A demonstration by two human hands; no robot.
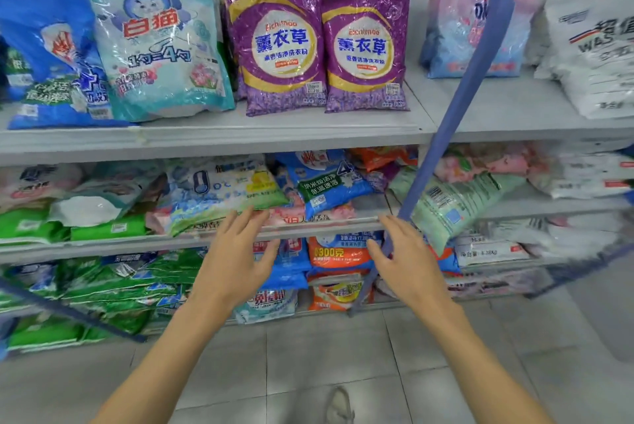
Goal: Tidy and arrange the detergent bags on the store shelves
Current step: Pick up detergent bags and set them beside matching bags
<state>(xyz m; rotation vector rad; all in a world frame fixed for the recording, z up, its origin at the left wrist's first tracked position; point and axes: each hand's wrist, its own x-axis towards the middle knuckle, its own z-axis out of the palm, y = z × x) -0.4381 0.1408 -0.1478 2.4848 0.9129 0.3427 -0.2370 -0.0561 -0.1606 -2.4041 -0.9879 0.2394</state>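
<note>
Top shelf (308, 135), bags upright: blue bag (44, 46) far left, cut off by the frame; teal bag (154, 36) leaning against it; left purple bag (278, 43) and right purple bag (365, 46) side by side, with more stacked behind them. Pink-blue bag (459, 22) is partly hidden behind the blue upright (480, 63); white bag (597, 39) is cropped at the right edge. Middle shelf (308, 230), bags flat in a jumble: light-blue bag (223, 190) over pink ones, dark-blue bag (329, 183) to its right, pale-green bag (453, 207) tilted over the front edge. Below that: green bags (120, 283) stacked left, orange bag (336, 252) centre, between the hands. Left hand (236, 259) and right hand (408, 259) are both empty, fingers spread wide, in front of the middle shelf's edge; can't tell if they touch it. Right-side bags are blurred, print unreadable.
</note>
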